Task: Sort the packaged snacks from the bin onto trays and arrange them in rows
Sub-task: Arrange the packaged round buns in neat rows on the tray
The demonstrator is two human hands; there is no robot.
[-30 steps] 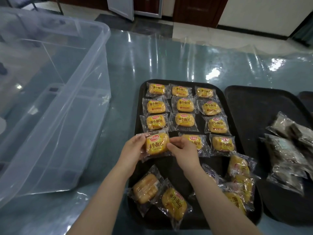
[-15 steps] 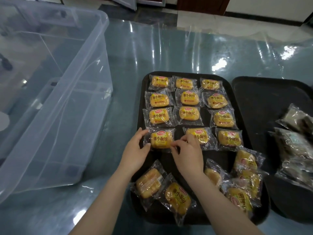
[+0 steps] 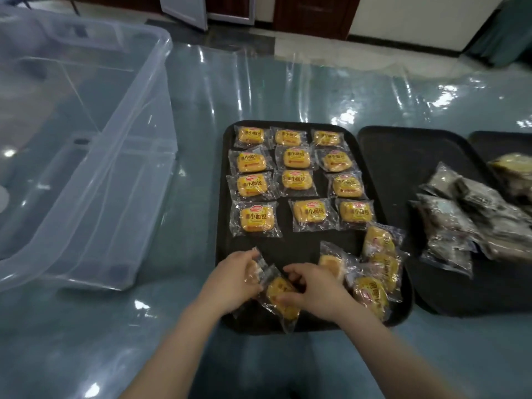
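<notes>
Head view: we count twelve yellow bread packets (image 3: pixel 296 157) rowed on one black tray (image 3: pixel 221 246); our left hand (image 3: pixel 230 279) and right hand (image 3: pixel 313 292) each grip a loose packet (image 3: pixel 280 298).

Covered by a shiny clear plastic sheet (image 3: pixel 302 90) over a teal table (image 3: pixel 86 341), with bright glints of light. Beyond the table's far edge, pale glossy floor (image 3: pixel 311 46), dark wooden doors (image 3: pixel 313 12), a cream wall (image 3: pixel 417 18) with dark skirting, a grey panel (image 3: pixel 184 10).
</notes>
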